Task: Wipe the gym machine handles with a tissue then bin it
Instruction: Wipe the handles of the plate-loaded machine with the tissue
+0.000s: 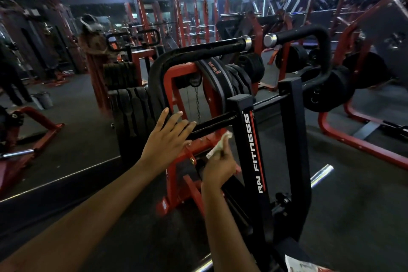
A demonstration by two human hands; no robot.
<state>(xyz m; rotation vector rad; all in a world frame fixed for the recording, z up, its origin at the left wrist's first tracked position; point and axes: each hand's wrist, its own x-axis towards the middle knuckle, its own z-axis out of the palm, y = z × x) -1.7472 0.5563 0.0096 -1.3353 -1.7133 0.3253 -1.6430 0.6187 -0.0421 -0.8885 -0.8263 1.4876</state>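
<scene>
A black and red gym machine stands in front of me, with two black curved handles: the left handle [194,49] and the right handle [309,35], each ending in a chrome cap. My right hand [218,165] pinches a crumpled white tissue [218,144] just below a black crossbar [212,126] of the frame. My left hand [167,137] reaches forward with straight, spread fingers whose tips touch the left end of that crossbar. Both hands are well below the handles.
A black upright marked "RN FITNESS" [254,152] stands right of my right hand. Weight plates [132,104] are stacked at the left and on the machine's pegs. A large mirror behind reflects the gym. A grey bucket [44,99] shows at far left. A chrome bar [321,175] lies on the floor.
</scene>
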